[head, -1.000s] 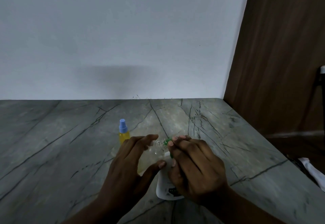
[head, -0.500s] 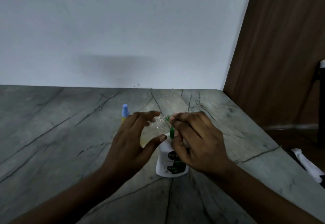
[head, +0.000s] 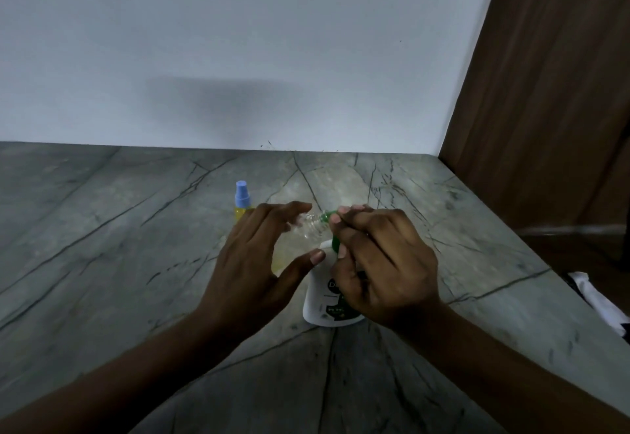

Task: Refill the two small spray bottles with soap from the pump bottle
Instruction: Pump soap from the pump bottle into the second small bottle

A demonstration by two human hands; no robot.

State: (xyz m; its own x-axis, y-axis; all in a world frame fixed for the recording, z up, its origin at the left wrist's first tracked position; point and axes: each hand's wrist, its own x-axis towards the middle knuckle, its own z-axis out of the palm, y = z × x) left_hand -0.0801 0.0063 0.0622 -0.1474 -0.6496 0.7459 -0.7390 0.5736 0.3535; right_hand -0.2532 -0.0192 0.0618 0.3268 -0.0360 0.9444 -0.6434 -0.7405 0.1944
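My left hand (head: 252,263) holds a small clear spray bottle (head: 308,227) without its cap, tilted so its open neck points right. The neck meets the green nozzle of the white pump bottle (head: 322,300), which stands on the counter. My right hand (head: 381,263) covers the pump head, fingers curled over the green pump top. A second small spray bottle (head: 242,200), yellow with a blue cap, stands upright just behind my left hand, its lower part hidden.
The grey veined stone counter (head: 102,246) runs to a white wall at the back and ends at the right beside a brown wooden panel (head: 545,109). A white cloth (head: 593,297) lies below the counter's right edge.
Only the view has shifted a little. Both hands stay in the same hold, with the clear bottle's neck kept at the green nozzle.
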